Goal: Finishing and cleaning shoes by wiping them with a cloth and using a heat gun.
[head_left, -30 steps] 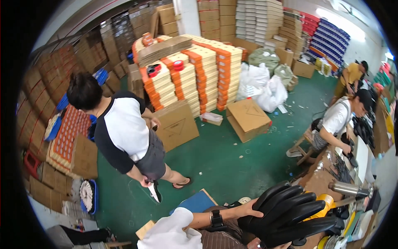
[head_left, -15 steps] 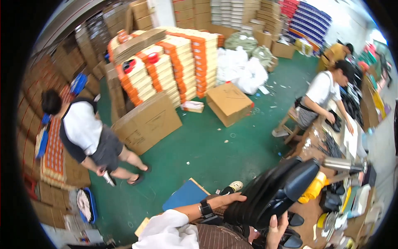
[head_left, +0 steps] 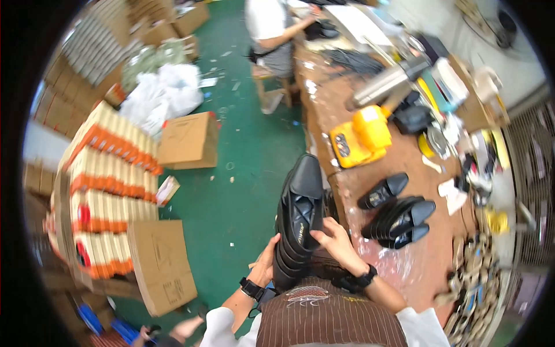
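A stack of black shoes (head_left: 305,182), nested one inside another, stands before my lap with the toes pointing away from me. My left hand (head_left: 265,261) is closed around the left side of the stack. On the other side, my right hand (head_left: 340,246) grips the top shoe's edge near its heel, the thumb and fingers by the insole. On the bench to my right lie a single black shoe (head_left: 383,191) and another nested group of black shoes (head_left: 399,221).
The brown workbench (head_left: 347,199) carries a yellow machine head (head_left: 361,139), a metal cylinder (head_left: 381,87) and a tin (head_left: 435,143). Wooden shoe lasts or similar pieces (head_left: 474,289) pile up at right. Shoebox stacks (head_left: 104,191) and cartons (head_left: 188,141) stand left. A seated person (head_left: 272,34) works ahead.
My view has turned right toward the bench. The shoe stack has swung from leaning right to upright before me, and my right hand has moved from beneath it to the top shoe's edge.
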Tool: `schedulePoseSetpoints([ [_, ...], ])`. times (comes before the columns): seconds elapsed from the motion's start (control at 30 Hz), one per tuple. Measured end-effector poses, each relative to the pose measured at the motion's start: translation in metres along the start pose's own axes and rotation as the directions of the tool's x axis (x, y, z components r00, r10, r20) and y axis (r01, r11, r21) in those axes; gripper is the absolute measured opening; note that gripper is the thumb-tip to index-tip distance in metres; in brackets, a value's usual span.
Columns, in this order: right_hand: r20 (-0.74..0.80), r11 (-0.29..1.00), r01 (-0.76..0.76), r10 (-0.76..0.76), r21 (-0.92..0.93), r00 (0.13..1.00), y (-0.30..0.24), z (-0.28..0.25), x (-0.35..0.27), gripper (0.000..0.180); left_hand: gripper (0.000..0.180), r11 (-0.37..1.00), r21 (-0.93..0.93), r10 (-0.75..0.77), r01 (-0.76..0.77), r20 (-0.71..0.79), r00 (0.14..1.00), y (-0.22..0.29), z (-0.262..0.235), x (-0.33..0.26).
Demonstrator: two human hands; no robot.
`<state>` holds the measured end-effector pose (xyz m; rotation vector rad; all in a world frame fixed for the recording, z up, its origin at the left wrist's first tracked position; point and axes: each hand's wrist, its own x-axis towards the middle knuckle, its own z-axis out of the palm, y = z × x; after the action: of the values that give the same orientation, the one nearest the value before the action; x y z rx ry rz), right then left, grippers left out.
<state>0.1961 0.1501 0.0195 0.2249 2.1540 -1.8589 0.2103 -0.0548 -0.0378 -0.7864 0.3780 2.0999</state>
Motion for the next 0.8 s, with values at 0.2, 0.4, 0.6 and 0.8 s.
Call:
schedulePoseSetpoints([
  [0.2,-0.06,0.935,-0.26,0.282,0.242,0.957,0.019,0.013,0.05,0.033,0.055,0.962,0.003,-0.271,0.273,-0.097,0.958,0.059,-0.001,0.04],
  [0.4,-0.121,0.864,-0.385,0.441,0.323,0.889,0.014,0.019,0.094,0.03,0.048,0.931,0.005,-0.356,0.364,-0.196,0.914,0.121,0.02,0.071],
  [0.6,-0.27,0.865,-0.301,0.426,0.402,0.864,0.006,0.014,0.144,0.027,0.049,0.911,0.112,-0.366,0.397,-0.226,0.903,0.172,0.045,0.116],
  [0.8,-0.411,0.928,-0.247,0.348,0.279,0.842,-0.001,-0.002,0.17,0.024,0.049,0.87,0.251,-0.377,0.425,-0.22,0.9,0.202,0.089,0.146],
])
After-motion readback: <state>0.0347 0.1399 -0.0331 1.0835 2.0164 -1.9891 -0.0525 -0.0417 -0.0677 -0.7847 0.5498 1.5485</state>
